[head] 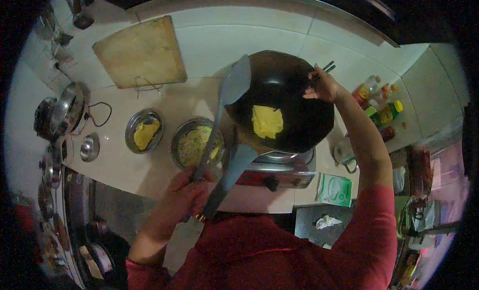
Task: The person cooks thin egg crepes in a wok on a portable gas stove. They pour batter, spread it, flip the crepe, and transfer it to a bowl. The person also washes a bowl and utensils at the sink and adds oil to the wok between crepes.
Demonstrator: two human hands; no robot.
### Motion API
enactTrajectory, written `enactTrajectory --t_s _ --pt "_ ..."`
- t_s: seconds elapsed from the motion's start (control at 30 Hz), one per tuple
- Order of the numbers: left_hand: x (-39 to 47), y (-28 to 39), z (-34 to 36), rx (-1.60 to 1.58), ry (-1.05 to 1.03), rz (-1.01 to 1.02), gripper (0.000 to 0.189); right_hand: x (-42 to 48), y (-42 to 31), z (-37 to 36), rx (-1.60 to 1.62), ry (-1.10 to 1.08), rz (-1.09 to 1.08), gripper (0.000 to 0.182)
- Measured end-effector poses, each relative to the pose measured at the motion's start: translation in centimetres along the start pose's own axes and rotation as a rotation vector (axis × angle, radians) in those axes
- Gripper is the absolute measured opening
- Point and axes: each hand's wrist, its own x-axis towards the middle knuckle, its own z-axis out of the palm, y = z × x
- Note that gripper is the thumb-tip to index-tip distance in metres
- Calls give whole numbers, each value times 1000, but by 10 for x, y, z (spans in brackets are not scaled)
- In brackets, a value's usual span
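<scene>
A folded yellow egg sheet (268, 121) lies in a dark wok (299, 121), over the gas stove (277, 174). My left hand (191, 189) grips a grey turner (238, 80), its broad head raised at the wok's left rim. Beside that hand runs the wok's grey and black handle (228, 177); whether my fingers also hold it, I cannot tell. At the wok's right rim, my right hand (323, 84) holds dark chopsticks (330, 67). Against the dark wok their lower length is hard to make out.
Left of the stove stand a bowl of speckled egg mixture (194, 144) and a metal dish with a folded omelette (145, 134). A cutting board (144, 54) leans on the wall. Several bottles (385, 114), a glass mug (342, 153) and a green packet (334, 189) are at right.
</scene>
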Motion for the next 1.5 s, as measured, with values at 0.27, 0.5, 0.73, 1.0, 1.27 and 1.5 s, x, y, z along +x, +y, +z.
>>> enactTrajectory --t_s 0.27,0.5,0.73,1.0,1.27,1.5 --pt "2 -23 -16 -131 39 62 14 55 31 23 -70 -9 239 38" --pt "-9 -33 -34 -294 89 79 13 31 26 28 -147 157 22 30" --pt "-24 -49 -84 -432 116 160 14 -24 -26 48 -25 369 -207 28" --pt "-54 -80 -183 -473 214 217 14 -11 -76 241 -218 204 -475 27" --pt "-77 -99 -256 -524 305 192 13 138 53 437 -263 63 -255 38" --pt "-101 -112 -285 -552 461 128 12 230 161 476 -177 46 -42 48"
